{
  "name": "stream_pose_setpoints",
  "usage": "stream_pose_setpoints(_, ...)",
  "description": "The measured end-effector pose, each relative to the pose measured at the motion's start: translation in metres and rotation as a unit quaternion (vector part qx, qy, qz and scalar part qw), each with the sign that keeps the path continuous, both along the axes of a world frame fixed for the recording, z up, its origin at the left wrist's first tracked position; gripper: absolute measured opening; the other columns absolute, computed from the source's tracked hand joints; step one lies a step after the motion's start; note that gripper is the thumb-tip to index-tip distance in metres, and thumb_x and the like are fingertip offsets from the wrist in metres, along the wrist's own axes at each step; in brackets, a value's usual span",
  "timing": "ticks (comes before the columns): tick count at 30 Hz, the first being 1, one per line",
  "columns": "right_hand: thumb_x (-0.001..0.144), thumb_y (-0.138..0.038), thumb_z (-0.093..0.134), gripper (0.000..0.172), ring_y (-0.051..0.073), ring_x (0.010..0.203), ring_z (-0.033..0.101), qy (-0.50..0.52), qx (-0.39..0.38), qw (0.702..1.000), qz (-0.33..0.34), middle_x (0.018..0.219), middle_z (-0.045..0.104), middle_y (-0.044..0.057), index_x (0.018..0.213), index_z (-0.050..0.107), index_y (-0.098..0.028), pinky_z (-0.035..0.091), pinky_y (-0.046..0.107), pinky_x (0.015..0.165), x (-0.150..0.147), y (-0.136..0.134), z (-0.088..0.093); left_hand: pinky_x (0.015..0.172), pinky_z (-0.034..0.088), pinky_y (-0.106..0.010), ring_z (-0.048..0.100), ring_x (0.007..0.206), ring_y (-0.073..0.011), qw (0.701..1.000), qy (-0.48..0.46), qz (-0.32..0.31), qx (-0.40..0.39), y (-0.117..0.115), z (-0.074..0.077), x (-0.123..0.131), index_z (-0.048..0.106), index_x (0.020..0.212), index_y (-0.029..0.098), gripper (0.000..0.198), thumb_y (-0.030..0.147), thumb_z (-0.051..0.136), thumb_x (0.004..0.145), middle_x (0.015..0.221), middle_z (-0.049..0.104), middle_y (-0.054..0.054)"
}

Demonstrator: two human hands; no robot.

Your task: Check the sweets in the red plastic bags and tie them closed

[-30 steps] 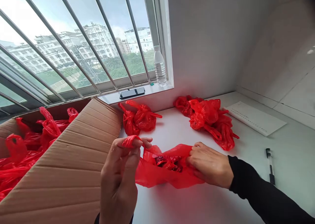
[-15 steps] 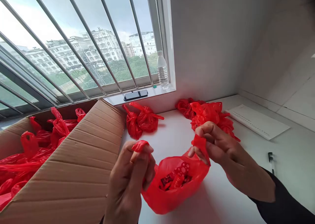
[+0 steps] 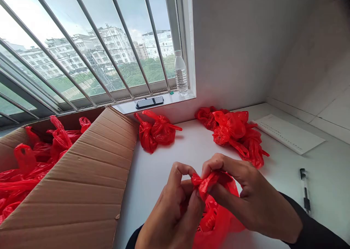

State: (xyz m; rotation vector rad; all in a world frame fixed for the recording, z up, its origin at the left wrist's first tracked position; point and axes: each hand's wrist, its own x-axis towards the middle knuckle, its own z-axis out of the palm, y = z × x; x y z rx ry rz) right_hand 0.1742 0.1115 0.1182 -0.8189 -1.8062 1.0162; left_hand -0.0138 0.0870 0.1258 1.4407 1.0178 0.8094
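Just in front of me, a red plastic bag (image 3: 218, 229) has small red wrapped packets (image 3: 209, 220) inside, partly hidden by my hands. My left hand (image 3: 177, 205) pinches one of its handles between thumb and fingers. The other handle is gripped by my right hand (image 3: 243, 194), and the two twisted strips of plastic meet and cross between my fingertips. Whether they form a knot I cannot tell. Beyond my hands lie two tied red bags (image 3: 162, 130) on the left and a pile of tied red bags (image 3: 231, 127) on the right.
A cardboard box (image 3: 79, 168) filled with red bags (image 3: 41, 165) stands at the left. On the windowsill are a phone (image 3: 149, 102) and a plastic bottle (image 3: 181, 76). A white paper sheet (image 3: 290, 134) and a pen (image 3: 304, 190) lie to the right on the white table (image 3: 147, 190).
My hands were apart, each holding one handle of the red bag with its mouth wide. Now they are together, the handles crossed between them and the bag's mouth drawn narrower.
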Motion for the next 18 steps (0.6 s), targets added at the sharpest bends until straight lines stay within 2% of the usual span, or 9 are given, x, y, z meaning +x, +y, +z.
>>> stream_pose_setpoints(3, 0.099, -0.025, 0.057, 0.005, 0.009, 0.066, 0.055, 0.029, -0.019, 0.999, -0.037, 0.08, 0.058, -0.004, 0.094, 0.055, -0.025, 0.046, 0.019, 0.06, 0.005, 0.002, -0.001, 0.064, 0.041, -0.024, 0.047, 0.067, -0.0125, 0.998, 0.056, 0.038, 0.016, 0.003, 0.001, 0.0, 0.042, 0.121, 0.032, 0.026, 0.046, 0.049, 0.1, 0.084, 0.057, 0.002)
stream_pose_setpoints(4, 0.099, -0.029, 0.056, 0.006, 0.01, 0.066, 0.055, 0.041, -0.027, 0.997, -0.054, 0.08, 0.057, -0.003, 0.095, 0.055, -0.025, 0.047, 0.02, 0.059, 0.006, 0.003, -0.002, 0.067, 0.042, -0.025, 0.049, 0.069, -0.0129, 0.995, 0.084, 0.036, 0.038, 0.005, 0.001, 0.0, 0.047, 0.118, 0.031, 0.022, 0.044, 0.05, 0.1, 0.084, 0.057, 0.002)
stream_pose_setpoints(6, 0.099, -0.033, 0.058, 0.009, 0.011, 0.069, 0.056, 0.056, -0.025, 0.994, -0.085, 0.081, 0.057, -0.002, 0.095, 0.056, -0.025, 0.049, 0.021, 0.062, 0.009, 0.005, -0.002, 0.066, 0.04, -0.025, 0.047, 0.068, -0.0129, 0.99, 0.111, 0.025, 0.086, 0.012, 0.001, -0.002, 0.057, 0.097, 0.025, 0.02, 0.043, 0.049, 0.101, 0.079, 0.055, 0.001)
stream_pose_setpoints(8, 0.099, -0.032, 0.059, 0.007, 0.011, 0.074, 0.059, 0.055, -0.003, 0.993, -0.105, 0.084, 0.058, -0.002, 0.094, 0.057, -0.027, 0.051, 0.021, 0.068, 0.01, 0.006, -0.002, 0.067, 0.041, -0.025, 0.05, 0.07, -0.0133, 0.99, 0.083, 0.041, 0.103, 0.019, 0.0, -0.002, 0.055, 0.078, 0.021, 0.034, 0.043, 0.045, 0.103, 0.075, 0.055, 0.0)
stream_pose_setpoints(10, 0.098, -0.029, 0.061, 0.005, 0.012, 0.083, 0.061, 0.044, 0.039, 0.992, -0.111, 0.088, 0.061, -0.002, 0.093, 0.06, -0.029, 0.052, 0.023, 0.076, 0.011, 0.005, -0.001, 0.066, 0.044, -0.025, 0.054, 0.067, -0.0136, 0.995, 0.019, 0.072, 0.064, 0.023, -0.002, -0.001, 0.055, 0.077, 0.021, 0.038, 0.045, 0.042, 0.103, 0.069, 0.057, 0.0)
stream_pose_setpoints(12, 0.094, -0.026, 0.066, 0.006, 0.013, 0.088, 0.061, 0.024, 0.085, 0.99, -0.107, 0.09, 0.061, -0.002, 0.092, 0.064, -0.031, 0.052, 0.024, 0.079, 0.012, 0.002, -0.001, 0.052, 0.042, -0.024, 0.049, 0.051, -0.0122, 0.996, -0.027, 0.087, -0.005, 0.02, -0.006, 0.002, 0.058, 0.082, 0.022, 0.039, 0.051, 0.041, 0.102, 0.057, 0.049, 0.003)
stream_pose_setpoints(14, 0.09, -0.023, 0.07, 0.012, 0.013, 0.081, 0.059, -0.002, 0.125, 0.986, -0.108, 0.083, 0.059, -0.003, 0.093, 0.067, -0.034, 0.052, 0.024, 0.073, 0.012, -0.001, 0.0, 0.046, 0.04, -0.023, 0.045, 0.046, -0.012, 0.994, -0.013, 0.109, -0.011, 0.011, -0.012, 0.006, 0.064, 0.098, 0.024, 0.036, 0.055, 0.046, 0.098, 0.056, 0.047, 0.005)
stream_pose_setpoints(16, 0.089, -0.019, 0.071, 0.019, 0.013, 0.071, 0.055, -0.02, 0.154, 0.981, -0.113, 0.074, 0.055, -0.004, 0.097, 0.068, -0.036, 0.052, 0.025, 0.066, 0.011, -0.005, 0.0, 0.057, 0.049, -0.026, 0.058, 0.061, -0.0152, 0.987, 0.052, 0.138, 0.057, -0.002, -0.018, 0.011, 0.063, 0.123, 0.031, 0.037, 0.049, 0.06, 0.091, 0.075, 0.063, 0.001)
stream_pose_setpoints(18, 0.089, -0.016, 0.07, 0.025, 0.013, 0.071, 0.057, -0.03, 0.174, 0.978, -0.111, 0.074, 0.059, -0.004, 0.104, 0.068, -0.036, 0.054, 0.026, 0.067, 0.008, -0.009, 0.0, 0.073, 0.052, -0.026, 0.066, 0.082, -0.0181, 0.978, 0.113, 0.135, 0.116, -0.012, -0.02, 0.013, 0.055, 0.137, 0.039, 0.057, 0.036, 0.072, 0.082, 0.1, 0.072, 0.0)
